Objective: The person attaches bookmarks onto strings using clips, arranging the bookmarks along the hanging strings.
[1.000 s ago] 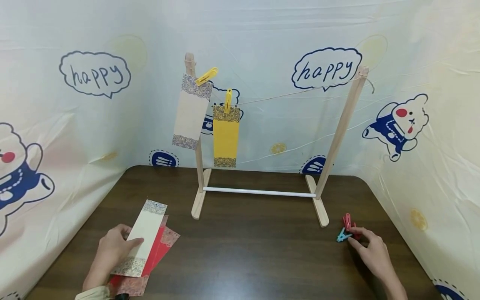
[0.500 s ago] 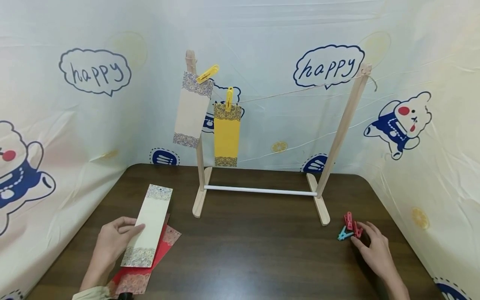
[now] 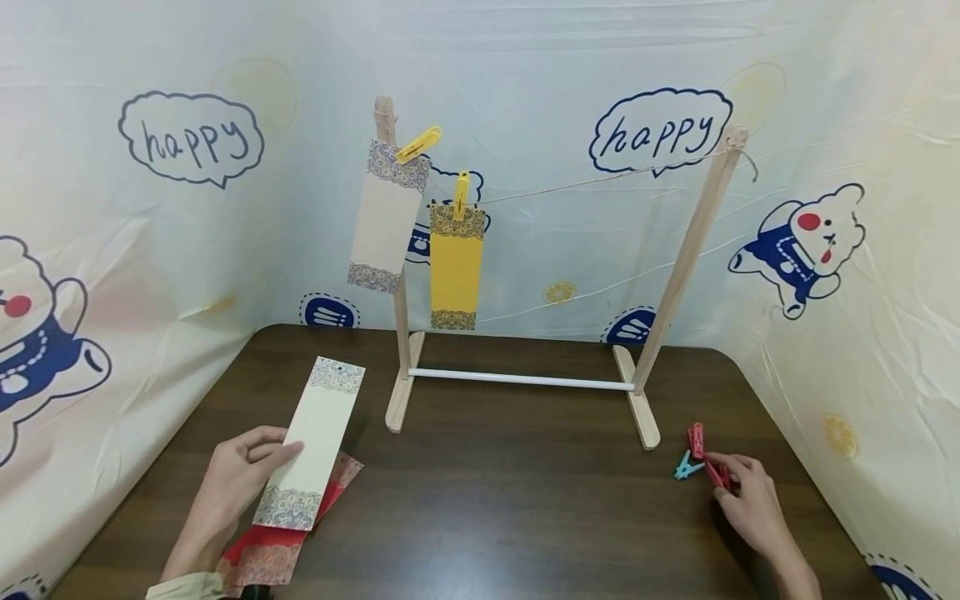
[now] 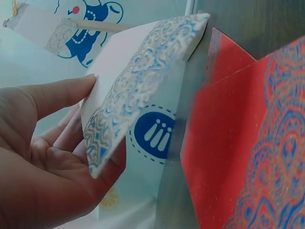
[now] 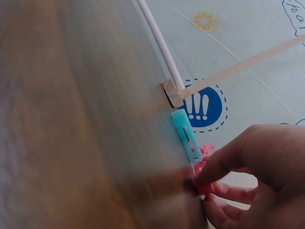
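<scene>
My left hand point(image 3: 236, 475) pinches a cream paper bookmark point(image 3: 318, 433) with lace-patterned ends, thumb on its face and fingers behind. It is raised above red patterned bookmarks point(image 3: 262, 554) lying overlapped on the table; in the left wrist view, the bookmark in hand point(image 4: 128, 81) is apart from the red ones point(image 4: 224, 129). At the table's right side, my right hand point(image 3: 753, 504) pinches a red clothespin point(image 3: 717, 475) between thumb and fingers. Another red clothespin point(image 3: 697, 440) and a light blue one point(image 3: 686, 467) lie beside it. In the right wrist view, fingers partly cover the held clothespin point(image 5: 204, 186).
Toward the back of the dark table point(image 3: 510, 467) stands a wooden frame point(image 3: 686, 258) with a white crossbar point(image 3: 517, 379) and a string point(image 3: 570, 185). A white bookmark point(image 3: 386, 221) and a yellow one point(image 3: 456, 271) hang from the string by yellow clothespins point(image 3: 461, 196). A printed cloth point(image 3: 487, 50) surrounds the table.
The left hand has lifted the cream bookmark off the red ones and moved it up and right. The right hand has closed on a red clothespin, which has turned slightly.
</scene>
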The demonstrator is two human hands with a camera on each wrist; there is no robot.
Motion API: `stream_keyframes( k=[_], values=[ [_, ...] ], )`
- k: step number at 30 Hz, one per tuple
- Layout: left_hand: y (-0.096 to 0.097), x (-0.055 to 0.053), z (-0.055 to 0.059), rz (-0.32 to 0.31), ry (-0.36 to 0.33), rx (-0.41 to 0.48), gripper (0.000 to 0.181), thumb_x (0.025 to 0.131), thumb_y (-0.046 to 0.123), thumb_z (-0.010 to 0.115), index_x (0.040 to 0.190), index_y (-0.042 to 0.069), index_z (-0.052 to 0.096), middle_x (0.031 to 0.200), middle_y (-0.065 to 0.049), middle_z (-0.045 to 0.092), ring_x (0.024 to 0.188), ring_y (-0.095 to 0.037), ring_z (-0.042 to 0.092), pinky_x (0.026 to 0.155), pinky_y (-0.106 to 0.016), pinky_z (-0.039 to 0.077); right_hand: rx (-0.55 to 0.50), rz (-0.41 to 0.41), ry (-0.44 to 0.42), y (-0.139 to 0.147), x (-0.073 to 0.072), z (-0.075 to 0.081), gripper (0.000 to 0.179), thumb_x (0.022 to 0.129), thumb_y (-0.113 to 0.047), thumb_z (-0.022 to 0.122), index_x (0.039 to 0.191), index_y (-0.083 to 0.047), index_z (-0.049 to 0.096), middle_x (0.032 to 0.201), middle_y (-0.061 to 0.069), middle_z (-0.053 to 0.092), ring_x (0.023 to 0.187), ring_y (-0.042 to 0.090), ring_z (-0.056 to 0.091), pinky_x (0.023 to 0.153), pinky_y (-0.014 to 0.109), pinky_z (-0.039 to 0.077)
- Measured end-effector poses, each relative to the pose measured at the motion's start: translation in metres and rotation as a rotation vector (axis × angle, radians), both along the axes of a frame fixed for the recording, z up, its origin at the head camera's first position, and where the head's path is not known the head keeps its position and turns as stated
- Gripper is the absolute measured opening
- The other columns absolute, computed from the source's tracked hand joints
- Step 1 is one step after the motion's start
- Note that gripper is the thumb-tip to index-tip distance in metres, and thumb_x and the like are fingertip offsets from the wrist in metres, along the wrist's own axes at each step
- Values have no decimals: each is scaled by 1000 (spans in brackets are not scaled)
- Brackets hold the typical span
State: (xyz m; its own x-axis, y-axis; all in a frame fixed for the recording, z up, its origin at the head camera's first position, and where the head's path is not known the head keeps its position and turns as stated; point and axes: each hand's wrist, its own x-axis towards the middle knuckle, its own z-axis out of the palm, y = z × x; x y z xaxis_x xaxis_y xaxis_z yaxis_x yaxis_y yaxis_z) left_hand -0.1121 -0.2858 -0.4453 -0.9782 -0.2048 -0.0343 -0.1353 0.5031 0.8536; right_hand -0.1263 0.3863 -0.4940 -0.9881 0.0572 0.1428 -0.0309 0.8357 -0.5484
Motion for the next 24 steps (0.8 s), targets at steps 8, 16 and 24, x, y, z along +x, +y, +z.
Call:
stream_keyframes(
  k=[8,16,24],
  values=[
    [4,0,3,22,7,47,48,91,40,73,118,0,66,94,1,77,92,3,55,77,-21,44,29,-15,1,1,2,5,48,80,2,73,126,7,61,113,31,53,87,29,62,71,37,45],
    [13,-1,5,-38,55,142,44,92,33,73,117,-2,64,93,0,77,83,-6,58,69,-25,47,-16,-53,20,6,3,10,30,91,-4,66,121,0,66,113,29,65,89,36,70,71,47,56],
    [22,2,7,-98,70,173,40,94,29,71,118,-2,62,96,-2,76,88,-7,59,74,-23,46,-2,-109,-4,9,3,10,16,91,-9,69,105,-2,65,99,19,69,84,29,68,69,40,54]
  ],
)
